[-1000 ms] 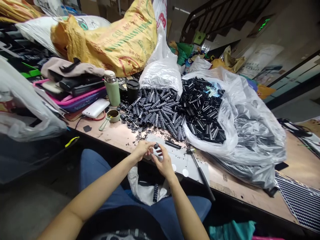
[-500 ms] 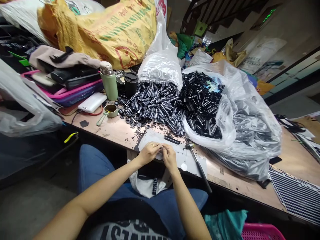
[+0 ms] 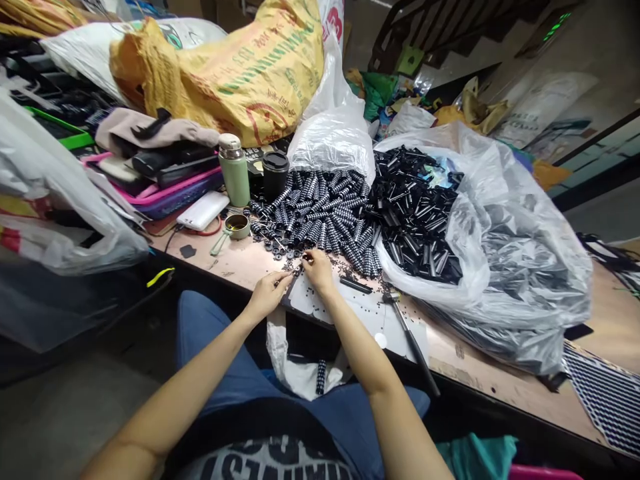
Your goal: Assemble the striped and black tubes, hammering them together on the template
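- At far left, a white plastic bag [image 3: 75, 200], then a pink-rimmed basket [image 3: 173, 205] heaped with dark things.
- Next along the table [image 3: 235, 270], a white flat box [image 3: 203, 211], a green flask [image 3: 234, 173] and a small open cup [image 3: 237, 227].
- Near the table's front edge, the left hand [image 3: 270, 293], thumb and fingers drawn together – too small a spot to make out any piece between them, so cannot tell.
- Just beyond, a black lidded cup [image 3: 275, 177] and, nearer, loose black discs [image 3: 283, 252].
- Beside those discs, the right hand [image 3: 317, 270], fingertips bunched at something dark – gripped or only touched, cannot tell.
- Behind, a pile of checked tubes [image 3: 330, 217]; below the table edge, one single tube [image 3: 321, 378].
- Right of the right hand, scattered small dark bits [image 3: 346, 269] and a black rod [image 3: 356, 285].
- Farther right, a hammer [image 3: 411, 340] aslant across a grey sheet [image 3: 363, 323].
- Last, a clear bag [image 3: 525, 287] with black pieces [image 3: 413, 220] at its mouth, and a patterned sheet [image 3: 607, 393].
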A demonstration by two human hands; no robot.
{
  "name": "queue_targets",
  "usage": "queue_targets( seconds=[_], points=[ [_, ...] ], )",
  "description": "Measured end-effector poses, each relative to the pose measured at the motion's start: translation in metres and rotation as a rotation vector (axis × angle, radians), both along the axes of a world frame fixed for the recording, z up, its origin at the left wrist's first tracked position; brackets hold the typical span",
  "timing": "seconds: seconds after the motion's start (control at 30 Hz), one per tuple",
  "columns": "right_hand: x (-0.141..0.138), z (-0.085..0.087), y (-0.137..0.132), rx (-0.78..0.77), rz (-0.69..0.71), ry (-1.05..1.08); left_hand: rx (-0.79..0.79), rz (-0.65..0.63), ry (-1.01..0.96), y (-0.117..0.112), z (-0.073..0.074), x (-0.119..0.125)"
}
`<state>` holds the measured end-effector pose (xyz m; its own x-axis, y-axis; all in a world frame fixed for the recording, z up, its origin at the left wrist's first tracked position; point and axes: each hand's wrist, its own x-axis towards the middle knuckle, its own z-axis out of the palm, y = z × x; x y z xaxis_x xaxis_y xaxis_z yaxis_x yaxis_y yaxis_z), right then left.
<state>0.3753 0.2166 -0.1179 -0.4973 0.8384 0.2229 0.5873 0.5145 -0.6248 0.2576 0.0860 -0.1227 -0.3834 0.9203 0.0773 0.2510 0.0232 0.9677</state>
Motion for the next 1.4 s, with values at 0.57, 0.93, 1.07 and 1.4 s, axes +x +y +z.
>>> queue_targets(
  seconds=[0.57, 0.93, 1.07, 1.4],
  points=[
    [0.014, 0.009, -0.039, -0.436, -0.058, 0.517, 0.040, -0.029, 0.213, -0.010, -0.004, 0.007],
    [0.009, 0.007, -0.067, -0.053, 0.196, 0.360, -0.020, -0.003, -0.033, -0.010, 0.003, 0.000],
    [0.006, 0.007, -0.053, 0.022, 0.146, 0.290, -0.046, 0.120, -0.118, -0.006, -0.002, -0.014],
    [-0.031, -0.002, -0.014, 0.207, -0.025, -0.318, -0.073, 0.159, -0.097, -0.007, -0.015, -0.036]
  ],
)
